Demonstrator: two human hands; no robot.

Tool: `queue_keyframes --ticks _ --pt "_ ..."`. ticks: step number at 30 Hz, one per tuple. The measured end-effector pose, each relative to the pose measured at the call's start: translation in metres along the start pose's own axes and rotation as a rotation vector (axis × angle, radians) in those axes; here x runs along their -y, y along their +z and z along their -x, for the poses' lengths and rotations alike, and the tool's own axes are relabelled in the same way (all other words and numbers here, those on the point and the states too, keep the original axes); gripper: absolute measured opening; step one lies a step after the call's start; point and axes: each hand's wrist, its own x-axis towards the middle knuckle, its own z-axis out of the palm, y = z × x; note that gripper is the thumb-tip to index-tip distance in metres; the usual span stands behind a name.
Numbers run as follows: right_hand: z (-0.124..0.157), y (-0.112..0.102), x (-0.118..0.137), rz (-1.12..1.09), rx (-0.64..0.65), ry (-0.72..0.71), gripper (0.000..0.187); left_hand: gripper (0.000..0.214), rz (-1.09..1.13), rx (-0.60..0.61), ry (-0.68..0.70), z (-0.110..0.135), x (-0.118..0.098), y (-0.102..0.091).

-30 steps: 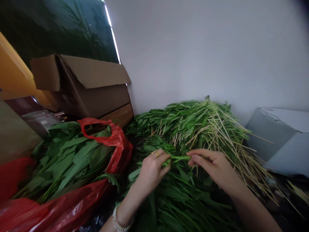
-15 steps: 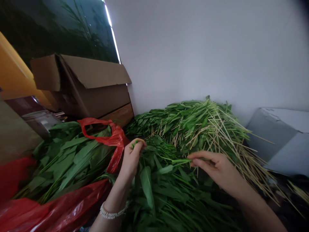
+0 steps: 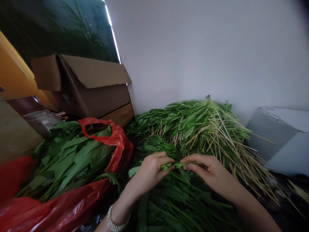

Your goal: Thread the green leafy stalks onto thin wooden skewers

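Observation:
My left hand (image 3: 154, 169) is closed around the stems of leafy greens (image 3: 166, 166), with their cut ends showing between thumb and fingers. Close beside it, my right hand (image 3: 205, 166) pinches a green stem (image 3: 179, 164) between thumb and fingertips. The two hands almost meet at that stem. Beneath them spreads a heap of loose leafy greens (image 3: 183, 203) with long leaves and stems. Just behind my hands lies a small bunch of greens (image 3: 159, 144), its stems lined up.
An open red plastic bag (image 3: 120, 145) full of greens stands left. Against the white wall lies a large pile of greens (image 3: 183, 112) with thin pale sticks (image 3: 227, 135) jutting out rightward. A cardboard box (image 3: 96, 93) sits back left, a white box (image 3: 277, 138) far right.
My left hand has moved right and down, meeting the right hand at the stem. My right hand has shifted slightly left and keeps its pinch.

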Motion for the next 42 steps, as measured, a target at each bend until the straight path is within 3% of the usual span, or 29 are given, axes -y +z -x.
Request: queue_keyframes --ticks 15,28,42 --pt "-0.003 0.005 -0.007 0.000 -0.050 0.131 0.020 0.018 -0.044 0.115 0.026 0.000 0.005 -0.002" --pt "-0.004 0.001 -0.005 -0.126 -0.011 0.180 0.023 0.022 0.489 0.214 -0.129 -0.004 0.013 -0.011" --pt "-0.005 0.008 -0.009 -0.049 -0.068 0.170 0.020 0.020 0.425 0.244 -0.148 -0.005 0.017 0.000"
